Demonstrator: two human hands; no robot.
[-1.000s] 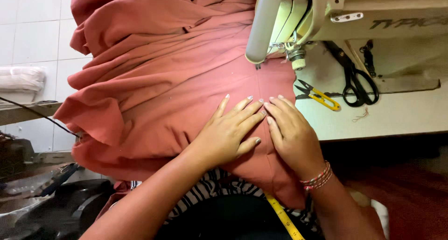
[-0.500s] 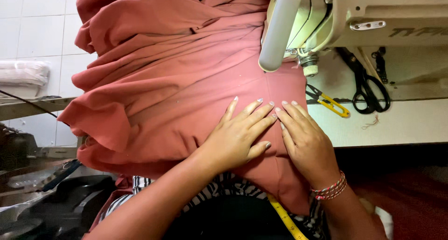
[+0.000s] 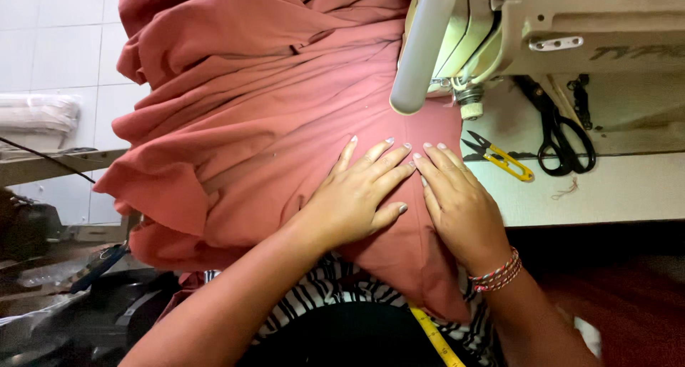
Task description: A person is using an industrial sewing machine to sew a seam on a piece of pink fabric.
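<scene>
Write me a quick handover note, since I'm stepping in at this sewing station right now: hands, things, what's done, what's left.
Left hand: flat, fingers spread, pressing the rust-red fabric.
Right hand: flat beside it, also on the fabric, fingertips toward the sewing machine.
Fabric: bunched in folds to the left, smooth under the hands, edge at the presser foot.
On the table: yellow thread snips, black scissors.
Done: a seam line shows ahead of the fingertips.
Left: the fabric under the hands looks not yet fed.

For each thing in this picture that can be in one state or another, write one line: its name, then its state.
Left hand: flat, fingers spread on the fabric.
Right hand: flat on the fabric.
Rust-coloured fabric: bunched in folds, smooth under the hands.
Black scissors: closed, lying on the table.
Yellow thread snips: blades open.
</scene>
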